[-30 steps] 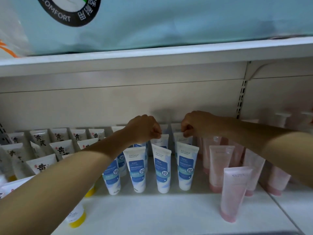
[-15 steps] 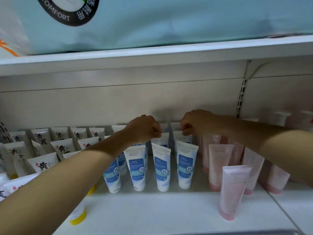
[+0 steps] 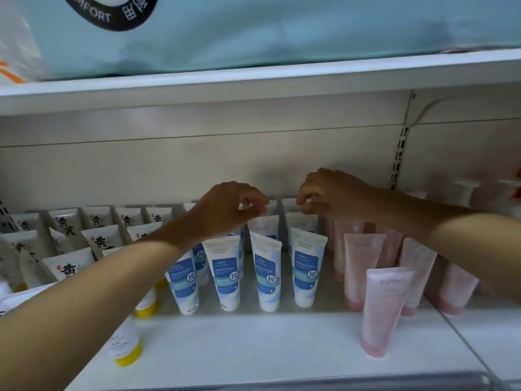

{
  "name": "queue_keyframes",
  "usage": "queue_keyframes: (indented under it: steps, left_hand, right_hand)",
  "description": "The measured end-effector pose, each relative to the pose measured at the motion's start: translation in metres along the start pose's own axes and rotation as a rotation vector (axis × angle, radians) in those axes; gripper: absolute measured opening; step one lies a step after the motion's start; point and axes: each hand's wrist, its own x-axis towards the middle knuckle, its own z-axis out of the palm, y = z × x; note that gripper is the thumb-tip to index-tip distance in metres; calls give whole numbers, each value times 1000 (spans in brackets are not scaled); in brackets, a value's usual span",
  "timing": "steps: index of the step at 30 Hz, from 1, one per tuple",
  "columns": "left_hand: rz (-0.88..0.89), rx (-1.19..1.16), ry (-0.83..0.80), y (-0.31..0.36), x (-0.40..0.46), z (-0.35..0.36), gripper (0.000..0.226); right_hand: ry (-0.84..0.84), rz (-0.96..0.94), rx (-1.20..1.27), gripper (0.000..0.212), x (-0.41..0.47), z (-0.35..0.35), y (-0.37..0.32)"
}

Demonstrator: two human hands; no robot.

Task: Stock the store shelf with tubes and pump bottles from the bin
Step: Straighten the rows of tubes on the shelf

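Both hands, left hand [image 3: 228, 207] and right hand [image 3: 327, 193], pinch back-row blue tubes [image 3: 265, 221]; four stand in front

A shop aisle, by the look of the fittings: white metal shelf [image 3: 253, 342] with a slotted upright [image 3: 399, 159] in the back panel. Identical stock in rows, caps down: blue-and-white tubes [image 3: 267, 275], pink tubes [image 3: 380, 309], yellow-capped tubes [image 3: 66, 268] with black characters. Pump bottles [image 3: 465, 193] far right. Pale blue packaged goods [image 3: 282, 26] overhead, marked "COMFORT".
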Motion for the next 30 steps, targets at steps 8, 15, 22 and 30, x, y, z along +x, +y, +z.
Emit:
queue_keyframes:
  steps: [8,15,22,30]
  left_hand:
    - [119,227,-166,18,-25,-8,28]
    - [95,243,-173,23,-22,0,20]
    - [27,178,-143,29,-25,1,16]
    - [-49,68,-201,29,-26,3,15]
  right_hand:
    - [-201,-19,54,29,-28,-15,-29]
    - [-287,-5,-34,18,-28,-12,-40]
    - [-287,4,-25,18,-33,-8,-37]
    - [-304,-31,-39,15,-35,-10,-33]
